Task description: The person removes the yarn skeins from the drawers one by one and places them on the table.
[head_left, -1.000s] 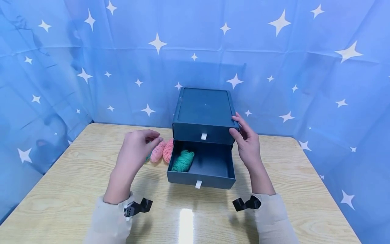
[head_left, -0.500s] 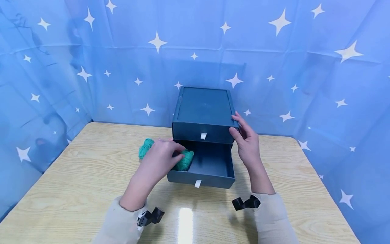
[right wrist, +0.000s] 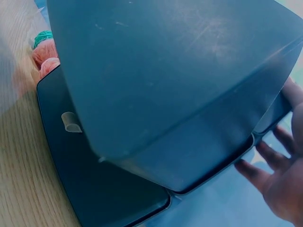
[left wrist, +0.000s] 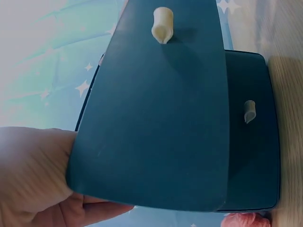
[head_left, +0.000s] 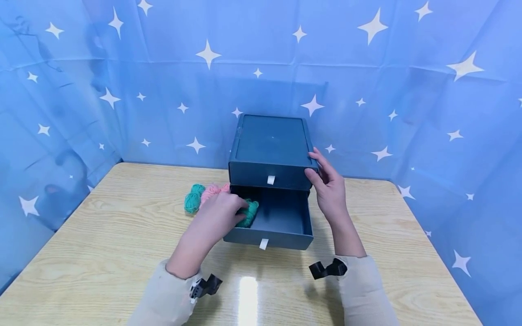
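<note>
A dark blue drawer cabinet (head_left: 271, 140) stands at the back of the table, with its middle drawer (head_left: 285, 241) pulled out. In that drawer's left side lies a green yarn skein (head_left: 250, 212). My left hand (head_left: 216, 213) reaches over the drawer's left wall and pinches this skein; the fingertips are partly hidden. The left wrist view shows the left hand (left wrist: 38, 175) beside the drawer front. My right hand (head_left: 329, 188) rests on the cabinet's upper right corner, thumb at the front. In the right wrist view its fingers (right wrist: 270, 156) are fairly straight and spread along the side.
Left of the cabinet, green yarn (head_left: 192, 202) and pink yarn (head_left: 209, 192) lie on the wooden table (head_left: 102, 235). Below the pulled-out drawer is a closed lower drawer (left wrist: 251, 156) with a white tab. A blue star-patterned curtain (head_left: 163, 81) hangs behind.
My left hand has moved right, from above the pink yarn into the drawer, down onto the green yarn skein there. The right hand has stayed on the cabinet's corner.
</note>
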Tool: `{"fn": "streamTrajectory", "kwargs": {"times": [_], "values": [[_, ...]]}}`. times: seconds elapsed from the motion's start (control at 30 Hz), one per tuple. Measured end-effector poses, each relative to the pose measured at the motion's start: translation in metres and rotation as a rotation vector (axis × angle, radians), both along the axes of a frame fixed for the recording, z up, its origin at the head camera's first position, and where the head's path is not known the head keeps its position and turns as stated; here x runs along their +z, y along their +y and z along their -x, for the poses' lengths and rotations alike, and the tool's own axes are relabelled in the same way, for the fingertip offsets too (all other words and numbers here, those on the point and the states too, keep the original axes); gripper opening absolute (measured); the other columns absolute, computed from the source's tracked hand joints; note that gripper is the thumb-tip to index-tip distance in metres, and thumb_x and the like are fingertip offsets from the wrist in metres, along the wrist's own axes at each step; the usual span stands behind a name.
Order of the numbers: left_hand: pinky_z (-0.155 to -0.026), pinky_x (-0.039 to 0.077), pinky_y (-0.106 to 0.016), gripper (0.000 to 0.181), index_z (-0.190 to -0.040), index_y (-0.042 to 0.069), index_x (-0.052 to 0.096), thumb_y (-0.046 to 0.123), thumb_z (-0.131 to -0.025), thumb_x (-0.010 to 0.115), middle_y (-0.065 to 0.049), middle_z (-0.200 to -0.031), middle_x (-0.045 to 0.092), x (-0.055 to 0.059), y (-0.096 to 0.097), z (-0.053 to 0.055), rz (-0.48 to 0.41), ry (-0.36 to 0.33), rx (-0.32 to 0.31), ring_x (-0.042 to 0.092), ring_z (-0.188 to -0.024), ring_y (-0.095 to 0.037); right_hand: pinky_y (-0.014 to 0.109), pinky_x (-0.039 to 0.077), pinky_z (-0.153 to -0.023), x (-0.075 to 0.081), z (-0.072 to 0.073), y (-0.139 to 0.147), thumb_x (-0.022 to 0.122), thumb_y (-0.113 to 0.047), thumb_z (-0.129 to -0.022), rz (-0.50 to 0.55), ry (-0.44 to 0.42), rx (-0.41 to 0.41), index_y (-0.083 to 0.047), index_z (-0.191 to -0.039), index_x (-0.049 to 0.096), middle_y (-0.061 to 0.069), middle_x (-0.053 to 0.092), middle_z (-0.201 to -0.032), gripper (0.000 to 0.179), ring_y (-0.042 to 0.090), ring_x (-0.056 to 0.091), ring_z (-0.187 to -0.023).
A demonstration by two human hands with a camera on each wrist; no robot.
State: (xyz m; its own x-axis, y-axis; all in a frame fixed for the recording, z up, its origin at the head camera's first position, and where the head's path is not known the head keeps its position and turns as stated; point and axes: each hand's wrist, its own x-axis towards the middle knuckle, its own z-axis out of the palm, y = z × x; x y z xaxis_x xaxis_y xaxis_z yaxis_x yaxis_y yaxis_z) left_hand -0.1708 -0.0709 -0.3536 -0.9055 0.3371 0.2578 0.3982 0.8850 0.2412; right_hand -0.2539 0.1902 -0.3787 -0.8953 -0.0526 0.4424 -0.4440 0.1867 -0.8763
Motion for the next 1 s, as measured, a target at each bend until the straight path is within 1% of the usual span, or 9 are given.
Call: {"fn": "streamTrajectory", "kwargs": {"times": [0.07, 0.2, 0.33, 0.4, 0.47, 0.57, 0.77, 0.9, 1.0], "values": [[-0.061, 0.047, -0.025, 0.001, -0.085, 0.014, 0.081, 0.015, -0.086, 0.081, 0.003, -0.072, 0.07, 0.0, 0.0, 0.0, 0.013, -0.002, -0.003, 0.054, -0.064, -0.01, 0.013, 0.042, -0.109, 0.0, 0.0, 0.0, 0.059, -0.024, -0.104, 0.004, -0.001, 0.003, -0.019, -0.146, 0.055, -0.012, 0.041, -0.161, 0.043, 0.019, 0.042, -0.149], [-0.053, 0.03, -0.02, 0.035, -0.059, 0.015, 0.063, 0.008, -0.092, 0.073, 0.007, -0.056, 0.042, 0.001, -0.001, 0.0, 0.029, 0.009, -0.026, 0.037, -0.056, -0.009, 0.011, 0.042, -0.107, 0.001, 0.0, -0.001, 0.058, -0.024, -0.104, 0.007, -0.001, 0.011, -0.019, -0.147, 0.054, -0.011, 0.04, -0.162, 0.043, 0.02, 0.042, -0.148], [-0.054, 0.019, -0.022, 0.053, -0.054, 0.02, 0.038, 0.0, -0.094, 0.066, 0.007, -0.06, 0.02, 0.002, -0.002, 0.0, 0.013, 0.013, -0.056, 0.024, -0.056, -0.01, 0.012, 0.042, -0.108, 0.001, 0.001, 0.0, 0.058, -0.025, -0.104, 0.001, 0.0, 0.008, -0.022, -0.147, 0.054, -0.012, 0.04, -0.162, 0.044, 0.019, 0.043, -0.148], [-0.059, 0.034, -0.019, 0.054, -0.054, 0.021, 0.036, 0.0, -0.094, 0.066, 0.007, -0.06, 0.018, 0.003, -0.002, 0.001, 0.013, 0.021, -0.074, 0.023, -0.055, -0.009, 0.011, 0.042, -0.108, 0.001, 0.001, 0.0, 0.058, -0.025, -0.104, 0.0, 0.0, 0.004, -0.022, -0.147, 0.054, -0.013, 0.04, -0.161, 0.043, 0.019, 0.043, -0.148], [-0.079, 0.052, -0.024, 0.053, -0.054, 0.02, 0.037, 0.0, -0.094, 0.066, 0.007, -0.059, 0.018, 0.004, -0.003, 0.002, 0.013, 0.032, -0.097, 0.023, -0.054, -0.009, 0.01, 0.041, -0.108, 0.001, 0.001, 0.0, 0.058, -0.024, -0.104, 0.001, 0.0, 0.004, -0.021, -0.147, 0.054, -0.012, 0.04, -0.161, 0.043, 0.019, 0.043, -0.148], [-0.113, 0.046, -0.044, 0.044, -0.057, 0.017, 0.049, 0.001, -0.095, 0.066, 0.008, -0.057, 0.025, 0.006, -0.007, 0.003, 0.002, 0.098, -0.129, 0.031, -0.053, -0.008, 0.009, 0.041, -0.107, 0.0, 0.0, 0.0, 0.058, -0.024, -0.104, 0.003, 0.0, 0.005, -0.02, -0.147, 0.054, -0.012, 0.04, -0.162, 0.043, 0.02, 0.042, -0.148], [-0.106, 0.052, -0.041, 0.012, -0.085, 0.01, 0.076, -0.001, -0.09, 0.072, 0.003, -0.075, 0.072, 0.016, -0.027, -0.003, -0.11, 0.277, -0.203, 0.068, -0.072, -0.01, 0.009, 0.041, -0.106, 0.0, 0.001, -0.002, 0.058, -0.024, -0.104, 0.003, 0.0, 0.011, -0.021, -0.147, 0.054, -0.012, 0.04, -0.162, 0.043, 0.019, 0.043, -0.148], [-0.106, 0.051, -0.044, 0.009, -0.094, 0.006, 0.077, -0.001, -0.089, 0.073, -0.002, -0.087, 0.078, 0.026, -0.044, -0.01, -0.192, 0.316, -0.204, 0.074, -0.082, -0.014, 0.009, 0.041, -0.106, 0.001, 0.001, -0.002, 0.058, -0.024, -0.104, 0.003, 0.003, 0.01, -0.02, -0.147, 0.054, -0.011, 0.04, -0.162, 0.043, 0.02, 0.043, -0.148], [-0.099, 0.056, -0.044, 0.01, -0.095, 0.006, 0.077, -0.001, -0.091, 0.071, -0.002, -0.089, 0.077, 0.031, -0.059, -0.014, -0.236, 0.309, -0.146, 0.073, -0.083, -0.016, 0.009, 0.041, -0.106, 0.001, 0.001, -0.002, 0.058, -0.024, -0.104, 0.005, 0.001, 0.009, -0.021, -0.147, 0.054, -0.011, 0.039, -0.162, 0.043, 0.02, 0.044, -0.147]]}}
